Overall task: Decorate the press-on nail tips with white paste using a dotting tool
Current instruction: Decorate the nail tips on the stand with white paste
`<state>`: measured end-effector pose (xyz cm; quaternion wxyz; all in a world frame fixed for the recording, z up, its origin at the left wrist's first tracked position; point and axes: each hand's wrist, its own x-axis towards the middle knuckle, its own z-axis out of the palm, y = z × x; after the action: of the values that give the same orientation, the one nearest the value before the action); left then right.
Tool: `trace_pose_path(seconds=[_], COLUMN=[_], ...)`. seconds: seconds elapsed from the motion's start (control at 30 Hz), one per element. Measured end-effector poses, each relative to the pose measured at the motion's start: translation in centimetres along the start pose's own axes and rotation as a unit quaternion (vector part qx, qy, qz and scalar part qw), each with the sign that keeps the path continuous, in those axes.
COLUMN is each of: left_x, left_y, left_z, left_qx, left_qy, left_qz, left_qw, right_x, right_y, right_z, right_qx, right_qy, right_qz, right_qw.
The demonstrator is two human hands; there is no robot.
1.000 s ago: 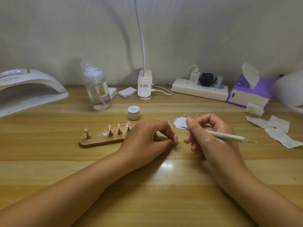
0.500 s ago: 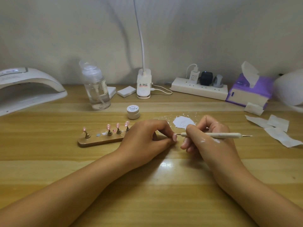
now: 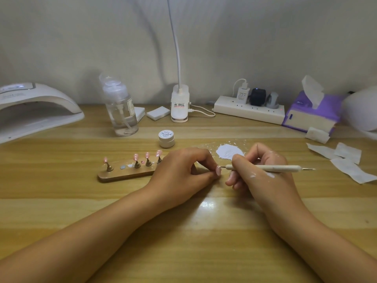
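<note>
Pinching pink nail tip [image 3: 218, 170] in curled left hand [image 3: 183, 172] fingers, mid-tabletop [image 3: 204, 242] | gripping dotting tool [image 3: 275, 168] pen-style in right hand [image 3: 263, 178], point right at the nail tip | showing white paste [image 3: 229, 153] smear just beyond right hand | wooden stand [image 3: 122, 176] left.

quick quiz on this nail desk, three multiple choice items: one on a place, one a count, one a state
1. How many pink nail tips show on the wooden stand?
A. two
B. four
C. six
2. The small white jar is:
A. lying on its side
B. open, lid beside it
C. upright, lid on
3. The white paste puddle lies:
A. on the table just beyond the right hand
B. left of the stand
C. at the table's near edge

Answers:
1 B: four tips stand on pegs along the stand.
2 C: its printed lid sits on top.
3 A: the puddle shows just past the right hand's knuckles.
</note>
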<state>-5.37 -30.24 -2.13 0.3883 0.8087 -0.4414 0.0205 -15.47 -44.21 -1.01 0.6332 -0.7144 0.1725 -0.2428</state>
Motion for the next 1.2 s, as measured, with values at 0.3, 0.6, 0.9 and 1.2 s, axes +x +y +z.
trace_pose_path(seconds=[0.3, 0.6, 0.9, 1.2], left_x=[0.0, -0.3, -0.2, 0.0], left_y=[-0.1, 0.2, 0.0, 0.2], left_z=[0.1, 0.0, 0.2, 0.0], left_qx=[-0.022, -0.041, -0.013, -0.033], left_qy=[-0.007, 0.007, 0.003, -0.007], left_qz=[-0.016, -0.016, -0.031, -0.051], left_qw=[1.000, 0.999, 0.999, 0.998], right_x=[0.6, 2.2, 1.9, 1.3], right_y=[0.5, 1.0, 1.2, 0.0], right_z=[-0.7, -2.4, -2.3, -1.5], right_qx=[0.020, -0.080, -0.175, -0.047], right_qy=[0.081, 0.090, 0.045, 0.065], right_qz=[-0.067, -0.017, -0.029, -0.077], right_qw=[0.994, 0.993, 0.983, 0.994])
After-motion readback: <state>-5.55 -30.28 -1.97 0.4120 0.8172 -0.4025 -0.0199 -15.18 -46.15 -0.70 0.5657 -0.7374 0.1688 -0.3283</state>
